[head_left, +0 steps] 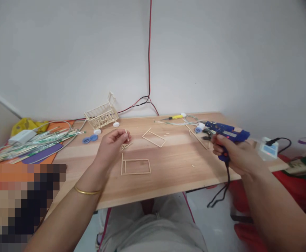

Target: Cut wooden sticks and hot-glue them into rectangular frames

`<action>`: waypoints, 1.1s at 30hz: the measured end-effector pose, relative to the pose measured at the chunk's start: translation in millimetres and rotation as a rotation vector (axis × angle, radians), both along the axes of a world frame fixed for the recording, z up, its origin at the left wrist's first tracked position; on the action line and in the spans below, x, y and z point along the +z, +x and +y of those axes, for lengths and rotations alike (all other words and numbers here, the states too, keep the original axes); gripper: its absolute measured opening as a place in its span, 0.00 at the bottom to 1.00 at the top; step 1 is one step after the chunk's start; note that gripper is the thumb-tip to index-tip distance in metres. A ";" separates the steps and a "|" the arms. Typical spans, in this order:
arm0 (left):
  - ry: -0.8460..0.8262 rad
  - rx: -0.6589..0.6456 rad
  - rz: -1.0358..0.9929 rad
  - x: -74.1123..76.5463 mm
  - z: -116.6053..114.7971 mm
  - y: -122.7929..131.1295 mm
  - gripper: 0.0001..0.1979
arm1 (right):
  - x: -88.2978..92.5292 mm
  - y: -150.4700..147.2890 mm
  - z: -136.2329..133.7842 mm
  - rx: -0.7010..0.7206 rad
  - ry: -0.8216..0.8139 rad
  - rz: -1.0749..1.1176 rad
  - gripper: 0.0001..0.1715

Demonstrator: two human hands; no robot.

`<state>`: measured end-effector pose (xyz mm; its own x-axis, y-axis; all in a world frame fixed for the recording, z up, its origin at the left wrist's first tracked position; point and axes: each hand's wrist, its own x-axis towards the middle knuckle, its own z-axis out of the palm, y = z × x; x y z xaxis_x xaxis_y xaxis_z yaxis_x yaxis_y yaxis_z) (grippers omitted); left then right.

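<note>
My left hand (114, 141) pinches a short wooden stick (127, 135) between thumb and fingers, above a small pile of cut sticks (126, 146). In my right hand (228, 150) is a blue glue gun (226, 131), its nozzle pointing left and its cord hanging down. A rectangular stick frame (137, 173) with an inner crossbar lies on the wooden table (174, 178) in front of my left hand. Another stick frame (154, 138) lies tilted near the middle, and longer sticks (197, 137) rest to the left of the glue gun.
At the back left stands a stick-built cart (102, 117), with white and blue bottle caps (93, 137) nearby. Wrapped sticks (50, 140) and a yellow bag (26, 125) lie far left. A yellow screwdriver (176, 117) is at the back; a power socket (268, 149) sits right.
</note>
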<state>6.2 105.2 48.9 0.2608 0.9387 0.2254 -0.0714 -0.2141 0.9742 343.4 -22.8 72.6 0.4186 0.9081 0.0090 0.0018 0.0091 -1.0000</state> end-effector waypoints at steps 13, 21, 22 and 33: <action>0.185 -0.742 0.450 40.9 -2.7 173.7 0.08 | 4.2 23.5 -20.6 0.268 -0.051 0.173 0.12; 0.436 -0.680 0.822 58.5 59.1 220.3 0.07 | 24.4 61.6 -55.0 0.051 0.103 0.310 0.08; 0.592 -0.662 0.915 64.8 66.5 224.7 0.06 | 23.2 63.0 -57.3 0.043 0.099 0.308 0.09; 0.426 -0.237 0.560 60.7 34.0 197.9 0.09 | -8.4 35.6 -40.2 0.181 0.060 0.329 0.09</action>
